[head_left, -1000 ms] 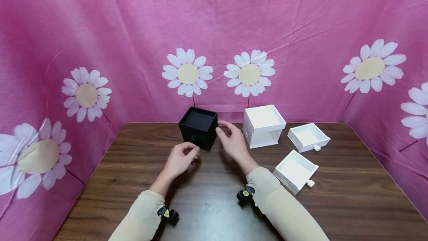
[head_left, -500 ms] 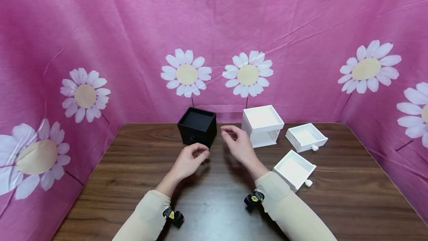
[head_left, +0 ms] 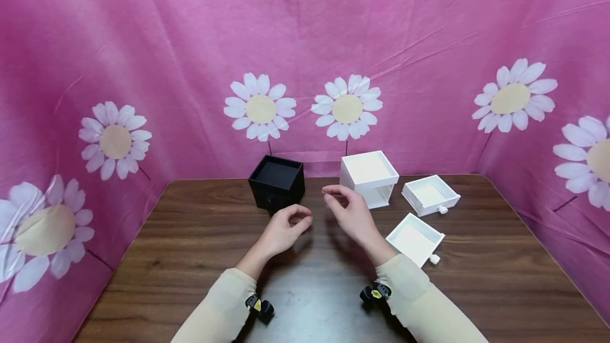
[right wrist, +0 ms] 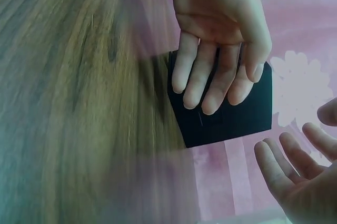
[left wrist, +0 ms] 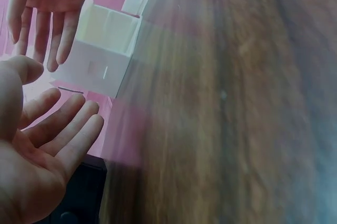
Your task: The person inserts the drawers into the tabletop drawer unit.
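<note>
A black box [head_left: 277, 184] with a recessed top and a small knob on its front stands at the back of the table. Just in front of it hovers my left hand [head_left: 285, 229], fingers loosely bent and nothing held; it partly covers the box's lower front. My right hand [head_left: 352, 217], likewise holding nothing, is between the black box and a white box frame [head_left: 369, 179] whose front is open. In the left wrist view the fingers [left wrist: 68, 124] of my left hand are spread and relaxed. The right wrist view shows the black box [right wrist: 247, 110] behind my left hand.
Two white drawers with round knobs lie to the right: a rear drawer [head_left: 431, 196] and a nearer drawer [head_left: 414, 240] close to my right forearm. A pink cloth [head_left: 295, 25] with daisies hangs behind the wooden table [head_left: 190, 258].
Both hands have drawn away from the black box and shifted right and slightly toward me. My right hand has left its side. The view has turned slightly; the boxes and drawers stay put.
</note>
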### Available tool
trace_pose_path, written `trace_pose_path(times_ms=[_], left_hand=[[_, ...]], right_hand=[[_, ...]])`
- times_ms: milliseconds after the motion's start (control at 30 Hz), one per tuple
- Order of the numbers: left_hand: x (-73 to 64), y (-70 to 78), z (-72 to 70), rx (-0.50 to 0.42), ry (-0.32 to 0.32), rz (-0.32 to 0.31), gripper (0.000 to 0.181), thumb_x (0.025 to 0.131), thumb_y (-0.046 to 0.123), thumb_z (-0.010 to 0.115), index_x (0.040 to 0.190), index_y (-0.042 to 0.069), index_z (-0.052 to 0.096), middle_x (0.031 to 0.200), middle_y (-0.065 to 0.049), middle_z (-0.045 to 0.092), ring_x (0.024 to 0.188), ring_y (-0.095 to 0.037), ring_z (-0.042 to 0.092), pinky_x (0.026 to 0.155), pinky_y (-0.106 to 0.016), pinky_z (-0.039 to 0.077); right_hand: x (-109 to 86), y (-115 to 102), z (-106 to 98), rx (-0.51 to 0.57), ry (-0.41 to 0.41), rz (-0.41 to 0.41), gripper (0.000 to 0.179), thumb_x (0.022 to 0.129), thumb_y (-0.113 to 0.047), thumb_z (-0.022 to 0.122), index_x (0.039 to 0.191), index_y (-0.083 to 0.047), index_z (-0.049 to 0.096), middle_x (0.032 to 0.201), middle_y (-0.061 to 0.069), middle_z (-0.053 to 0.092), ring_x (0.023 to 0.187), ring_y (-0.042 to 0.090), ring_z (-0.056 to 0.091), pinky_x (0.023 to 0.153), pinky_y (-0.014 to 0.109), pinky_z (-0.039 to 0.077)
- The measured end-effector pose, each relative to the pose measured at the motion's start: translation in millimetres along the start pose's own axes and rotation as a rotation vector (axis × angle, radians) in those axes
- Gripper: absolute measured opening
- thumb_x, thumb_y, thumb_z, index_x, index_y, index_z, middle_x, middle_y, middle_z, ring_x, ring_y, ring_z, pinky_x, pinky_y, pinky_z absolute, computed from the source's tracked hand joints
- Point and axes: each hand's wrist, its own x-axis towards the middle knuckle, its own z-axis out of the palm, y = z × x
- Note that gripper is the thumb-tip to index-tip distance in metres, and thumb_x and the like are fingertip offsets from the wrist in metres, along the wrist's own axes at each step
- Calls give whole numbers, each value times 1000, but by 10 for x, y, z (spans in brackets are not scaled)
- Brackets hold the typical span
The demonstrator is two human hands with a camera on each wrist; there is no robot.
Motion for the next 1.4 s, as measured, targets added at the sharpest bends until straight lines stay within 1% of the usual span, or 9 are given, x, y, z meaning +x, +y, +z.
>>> trace_pose_path(times_ms=[100,267,400,533,767,967,1133,1267,1400], left_hand=[[35,16,30,0,9,3,26,106,20,67,122,0,73,117,-11,79,105,-22,75,90,-32,61],[109,36,93,-3,24,21,27,107,20,66,122,-1,73,118,-12,78,109,-26,75,98,-40,61],[156,43,135,3,20,23,29,108,21,65,125,-1,73,121,-13,78,112,-27,75,101,-44,60],[194,44,160,1,23,12,29,108,21,65,126,0,73,123,-13,77,114,-26,74,102,-44,60],[292,89,272,-47,51,39,30,107,21,65,127,-2,72,123,-15,77,114,-28,75,101,-41,61],[370,113,345,-63,77,39,31,107,20,65,128,-2,72,122,-16,78,112,-30,75,101,-43,61],[428,115,377,-70,60,34,32,107,20,65,132,-1,71,127,-17,76,116,-32,74,104,-46,60],[476,114,403,-51,67,18,32,108,22,64,133,3,71,129,-16,75,120,-32,73,108,-47,59],[527,126,428,-50,72,5,34,107,22,63,134,3,70,130,-15,75,123,-32,72,111,-48,57]], right_hand=[[-27,5,-56,-12,-1,-7,25,106,-10,65,127,0,75,125,22,77,108,32,77,88,22,58],[-84,21,-159,-64,-4,-23,26,105,-10,65,127,-1,75,123,20,78,108,30,76,89,25,59],[-123,50,-237,-63,-18,-18,25,106,-8,64,127,1,74,121,21,78,102,24,77,86,23,60],[-146,64,-308,-52,-26,-13,26,107,-9,63,128,2,74,120,22,78,94,12,76,80,21,60],[-230,67,-476,-43,-16,-9,25,106,-7,64,127,4,74,116,24,79,88,-2,72,81,19,60],[-310,76,-581,3,3,24,27,108,-7,63,128,7,72,118,30,76,88,-5,72,85,22,63],[-369,49,-639,-27,-2,36,27,108,-10,63,129,5,73,112,26,79,89,-2,73,83,17,60],[-417,47,-689,-36,-10,27,27,108,-9,63,128,6,72,109,23,79,89,-2,73,83,18,61],[-466,56,-765,-42,-2,2,27,108,-7,62,128,8,72,111,25,79,90,-4,72,84,21,63]])
